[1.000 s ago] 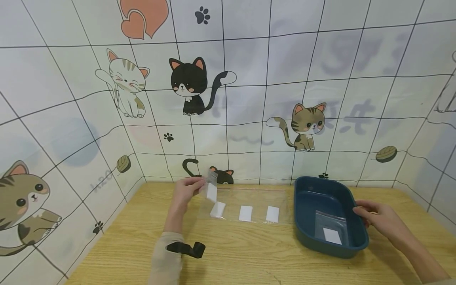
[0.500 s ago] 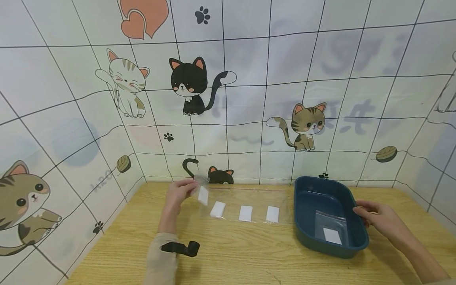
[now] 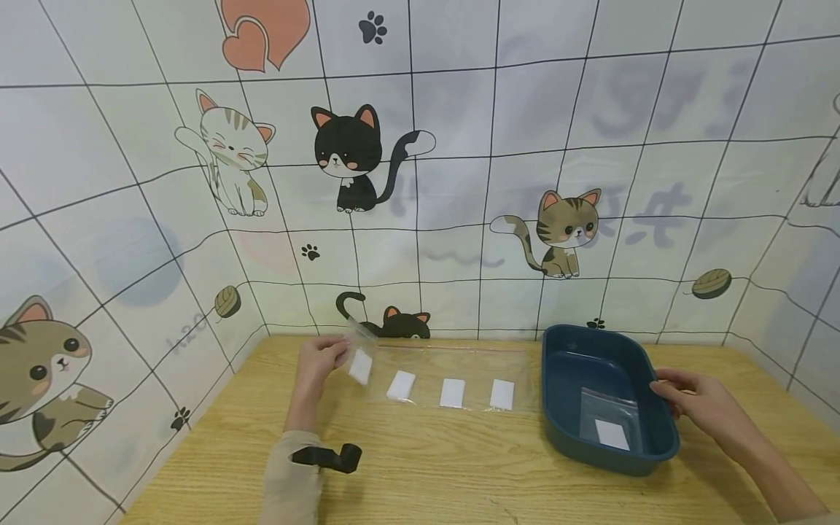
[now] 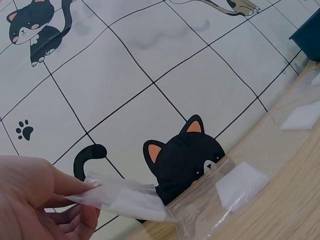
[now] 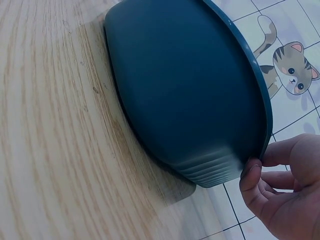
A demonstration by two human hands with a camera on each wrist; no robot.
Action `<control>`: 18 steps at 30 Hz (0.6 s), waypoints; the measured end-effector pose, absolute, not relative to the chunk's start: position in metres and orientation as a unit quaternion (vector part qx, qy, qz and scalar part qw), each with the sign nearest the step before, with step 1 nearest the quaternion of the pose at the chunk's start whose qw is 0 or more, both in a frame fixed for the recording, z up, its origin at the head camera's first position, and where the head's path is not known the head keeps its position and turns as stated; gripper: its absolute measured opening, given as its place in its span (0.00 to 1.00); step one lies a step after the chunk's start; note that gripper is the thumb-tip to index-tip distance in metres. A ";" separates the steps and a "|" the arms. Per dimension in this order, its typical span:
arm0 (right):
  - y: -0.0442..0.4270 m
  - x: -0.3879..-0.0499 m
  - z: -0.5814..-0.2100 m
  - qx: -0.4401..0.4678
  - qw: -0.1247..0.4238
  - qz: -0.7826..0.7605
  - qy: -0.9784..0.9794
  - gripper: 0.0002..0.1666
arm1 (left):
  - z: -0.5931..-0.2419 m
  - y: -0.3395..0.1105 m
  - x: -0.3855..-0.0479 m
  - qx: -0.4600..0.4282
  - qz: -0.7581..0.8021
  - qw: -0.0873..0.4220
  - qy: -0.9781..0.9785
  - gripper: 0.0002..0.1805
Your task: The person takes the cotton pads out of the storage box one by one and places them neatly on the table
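My left hand (image 3: pixel 318 360) pinches a small clear plastic bag (image 3: pixel 359 367) with a white rectangular piece in it, above the table's back left. In the left wrist view, thumb and fingers hold the bag (image 4: pixel 131 201) by one edge. To its right lies a row of clear plastic (image 3: pixel 426 364) with 3 white rectangles, among them one white rectangle (image 3: pixel 453 394) in the middle; whether these are separate bags I cannot tell. My right hand (image 3: pixel 704 405) grips the right rim of a dark blue basin (image 3: pixel 569 426). Inside that basin lies another clear bag (image 3: pixel 593 412) with a white piece.
The wooden table (image 3: pixel 420 474) carries everything. A wall covering with cartoon cats (image 3: pixel 453 240) rises right behind the table's back edge. A black strap (image 3: pixel 327 458) with a small device sits on the left sleeve (image 3: pixel 292 481).
My left hand has moved left and slightly down with the small bag, away from the leftmost white rectangle. The right hand and the basin have stayed put.
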State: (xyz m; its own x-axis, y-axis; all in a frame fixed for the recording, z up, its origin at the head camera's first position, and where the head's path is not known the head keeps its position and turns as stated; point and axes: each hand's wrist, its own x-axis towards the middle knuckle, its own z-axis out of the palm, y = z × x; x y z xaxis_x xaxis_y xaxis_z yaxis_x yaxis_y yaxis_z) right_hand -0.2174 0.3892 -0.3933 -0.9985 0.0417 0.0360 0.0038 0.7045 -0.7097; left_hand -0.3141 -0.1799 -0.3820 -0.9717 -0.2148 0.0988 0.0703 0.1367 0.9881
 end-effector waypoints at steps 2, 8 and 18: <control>0.389 -0.217 -0.393 -0.011 0.026 0.383 -0.923 0.37 | -0.385 -0.182 -0.314 0.048 -0.650 0.113 -0.750 0.14; 0.389 -0.218 -0.393 -0.014 0.026 0.383 -0.923 0.37 | -0.391 -0.187 -0.318 0.064 -0.658 0.115 -0.742 0.15; 0.390 -0.218 -0.395 -0.017 0.022 0.385 -0.923 0.38 | -0.399 -0.194 -0.319 0.089 -0.638 0.116 -0.756 0.15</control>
